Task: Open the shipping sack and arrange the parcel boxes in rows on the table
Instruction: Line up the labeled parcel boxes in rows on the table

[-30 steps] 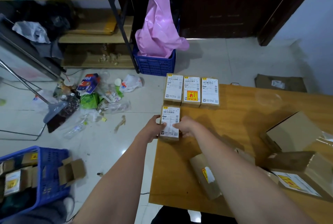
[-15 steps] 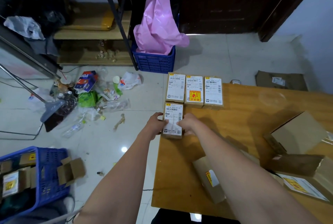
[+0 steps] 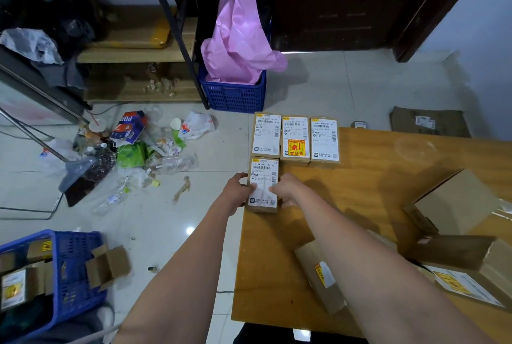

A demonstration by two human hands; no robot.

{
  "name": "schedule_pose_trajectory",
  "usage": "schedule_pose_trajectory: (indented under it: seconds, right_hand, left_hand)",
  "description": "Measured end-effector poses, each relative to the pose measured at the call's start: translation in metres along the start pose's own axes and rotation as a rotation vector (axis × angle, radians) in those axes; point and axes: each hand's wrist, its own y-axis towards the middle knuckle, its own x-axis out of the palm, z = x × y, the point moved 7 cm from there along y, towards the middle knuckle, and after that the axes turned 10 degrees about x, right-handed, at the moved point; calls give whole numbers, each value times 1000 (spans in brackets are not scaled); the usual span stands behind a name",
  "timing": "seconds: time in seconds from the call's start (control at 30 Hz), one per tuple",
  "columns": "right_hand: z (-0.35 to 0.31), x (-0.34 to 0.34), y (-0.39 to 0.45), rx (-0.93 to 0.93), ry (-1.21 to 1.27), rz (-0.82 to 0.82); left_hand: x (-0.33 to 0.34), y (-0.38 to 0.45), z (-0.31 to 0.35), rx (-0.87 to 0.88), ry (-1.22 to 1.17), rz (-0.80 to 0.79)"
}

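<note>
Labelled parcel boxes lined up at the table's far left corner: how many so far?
4. Three sit side by side along the far edge: left, middle with a yellow sticker, right. The fourth starts a second row, held between the left hand and right hand.

My wooden counter fills the lower right of the frame. At its upper left corner three labelled parcel boxes lie side by side in a row, touching. Just below the leftmost one a fourth box lies flat at the counter's left edge, between my hands. A long brown box lies angled near the bottom centre, partly under my right arm. At the right edge sit larger cartons, one tilted, one bearing a yellow-marked label.
</note>
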Motion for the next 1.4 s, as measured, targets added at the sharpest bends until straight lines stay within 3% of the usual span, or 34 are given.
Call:
schedule_pose_trajectory:
  seconds: [0.27, 0.4, 0.5, 0.67, 0.8, 0.9, 1.0, 1.1, 1.23, 1.4]
  right_hand:
    - [0, -24, -22, -70, -129, 140]
    - [-3, -63, -41, -143, -318, 349]
    - [11, -85, -50, -76, -428, 356]
    - [55, -91, -65, 98, -759, 222]
    - [89, -74, -38, 112, -955, 33]
    - [103, -78, 6, 74, -928, 85]
    - [98, -88, -34, 53, -828, 151]
    - [87, -107, -94, 38, -619, 220]
    - [81, -133, -109, -4, -274, 255]
    - [61, -135, -115, -72, 14, 196]
  left_hand:
    - [1, 0, 1, -2, 41, 34]
    - [-19, -8, 18, 120, 146, 319]
    - [-23, -19, 42, 220, 146, 445]
    - [8, -36, 70, 306, 155, 352]
    - [54, -46, 61, 168, 92, 73]
    - [78, -58, 55, 72, 157, -93]
    - [94, -71, 53, 6, 177, -194]
    - [99, -77, 54, -21, 146, -216]
    - [101, -82, 59, -62, 33, -214]
    - [121, -95, 80, -58, -64, -363]
